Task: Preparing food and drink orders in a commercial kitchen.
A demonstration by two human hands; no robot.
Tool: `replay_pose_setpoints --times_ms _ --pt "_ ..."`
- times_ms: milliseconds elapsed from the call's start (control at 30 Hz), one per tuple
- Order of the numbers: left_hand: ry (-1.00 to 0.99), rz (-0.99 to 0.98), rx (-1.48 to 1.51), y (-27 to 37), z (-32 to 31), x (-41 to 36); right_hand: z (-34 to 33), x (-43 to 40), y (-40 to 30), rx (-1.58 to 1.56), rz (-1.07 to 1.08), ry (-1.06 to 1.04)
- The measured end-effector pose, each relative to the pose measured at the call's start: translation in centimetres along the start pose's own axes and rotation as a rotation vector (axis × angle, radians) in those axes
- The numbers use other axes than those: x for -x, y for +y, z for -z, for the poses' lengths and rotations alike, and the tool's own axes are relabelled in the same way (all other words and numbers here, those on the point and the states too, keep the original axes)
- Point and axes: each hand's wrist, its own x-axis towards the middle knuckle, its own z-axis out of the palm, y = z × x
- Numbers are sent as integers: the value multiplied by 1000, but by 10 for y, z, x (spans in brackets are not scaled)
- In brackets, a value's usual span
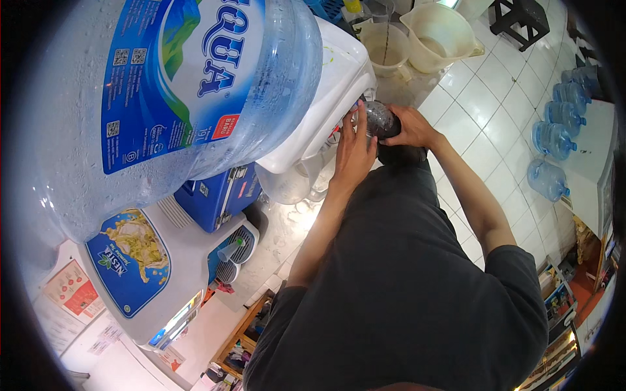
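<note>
Under the front of a white water dispenser [337, 73], my right hand [411, 126] grips a clear container [380, 119] with dark contents and droplets on its wall. My left hand [354, 149] reaches up beside the container to the dispenser's taps, a bit of red showing near its fingers. Its thumb is close to the container; whether those fingers grip a tap or the container is hard to tell. A large blue Aqua water bottle [279, 88] stands upside down on the dispenser.
Two plastic measuring jugs, a smaller jug [374, 36] and a larger jug [435, 54], stand beyond the dispenser. Nearer left are a clear pitcher [283, 185], a blue case [208, 200] and a Nestea machine [190, 234]. Several blue water bottles [550, 139] and a black stool [528, 22] occupy the tiled floor.
</note>
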Motion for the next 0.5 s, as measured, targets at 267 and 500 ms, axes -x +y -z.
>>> replay_pose_setpoints --times_ms 267,500 --pt "2 4 8 -1 -2 0 1 1 0 34 -8 -14" --pt "-3 9 -6 -1 -1 0 4 0 -7 25 -49 -39"
